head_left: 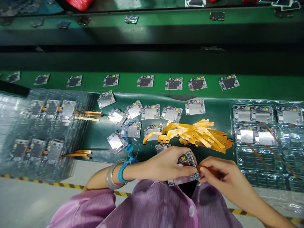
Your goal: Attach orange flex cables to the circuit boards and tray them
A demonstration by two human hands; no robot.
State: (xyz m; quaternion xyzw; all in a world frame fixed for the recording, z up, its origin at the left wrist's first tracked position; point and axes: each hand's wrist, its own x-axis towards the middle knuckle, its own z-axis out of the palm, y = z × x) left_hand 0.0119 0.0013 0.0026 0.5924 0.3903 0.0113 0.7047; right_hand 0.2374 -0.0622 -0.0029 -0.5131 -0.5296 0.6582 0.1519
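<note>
My left hand (pixel 174 164) is closed on a small circuit board (pixel 187 159) with a yellow label, held above my lap. A second board edge shows just below it. My right hand (pixel 220 172) pinches an orange flex cable (pixel 211 171) at the right edge of the held board; the contact point is partly hidden by the fingertips. Just beyond both hands lies a pile of orange flex cables (pixel 197 134). Several silver-shielded boards (pixel 150 112) lie on the green mat beside and behind that pile. A blue wrist strap (pixel 123 171) circles my left wrist.
Clear plastic trays with boards and cables stand at left (pixel 80 98) and right (pixel 256 158). A green belt (pixel 92 80) carries a row of boards (pixel 145 81) across. Farther back, a green ledge (pixel 156 20) holds small parts. A coiled blue cord (pixel 126 129) runs from the wrist strap.
</note>
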